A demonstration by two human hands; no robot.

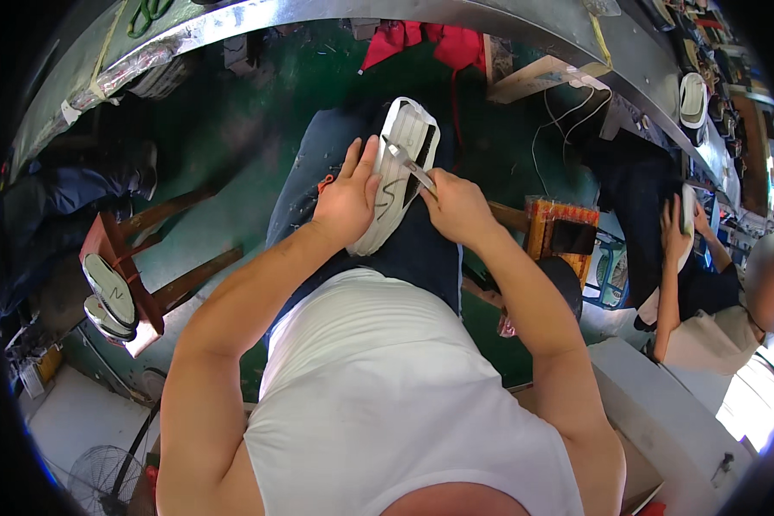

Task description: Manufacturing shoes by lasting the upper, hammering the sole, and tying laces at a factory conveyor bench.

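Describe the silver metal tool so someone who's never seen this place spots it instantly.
Start at the big white sleeveless top in the middle, then go up to the dark blue trousers, where a long, pale, shoe-shaped piece lies. At its right side, the right hand holds a slim silver metal tool, pointing up-left, its metallic shine setting it apart from the pale piece beneath.

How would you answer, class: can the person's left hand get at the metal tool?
Probably yes: the left hand lies close to the metal tool, with nothing visible blocking its exposed end, though the right hand grips it.
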